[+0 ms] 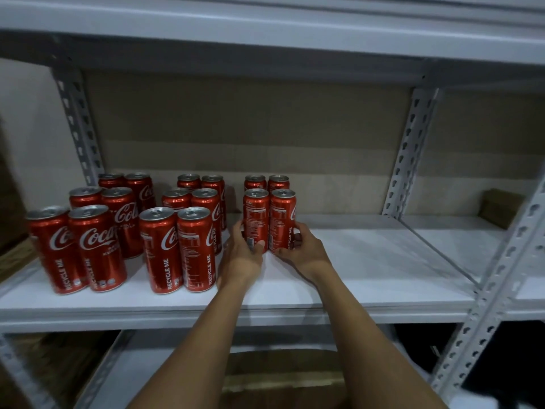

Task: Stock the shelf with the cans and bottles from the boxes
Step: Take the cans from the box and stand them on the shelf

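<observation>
So, both hands are up on the white shelf (368, 261), each w/ a red can. The left hand (244, 255) is curled round the left front can (256, 219), thumb on the front of it near the bottom. The right hand (303, 249) holds the right front can (282, 221), fingers wrapped round its right side down low. These 2 cans stand up straight, touching side by side, on the shelf board. Right behind them are 2 more cans (267, 182), also upright, so that's a little block of 4.

To the left, a bit apart, is a middle group of 6 cans (188, 231), in 3 rows of 2. Further left is another group of 6 cans (91, 228), same way, near the left post (78, 125). All have silver tops and white writing.

Brown cardboard (247, 131) covers the back of the shelf. The right part of the board has no cans on it. Past the right post (413, 149) sits a small brown box (500, 206) on the next shelf bay. Down below, a cardboard box (283, 379) shows between the arms.
</observation>
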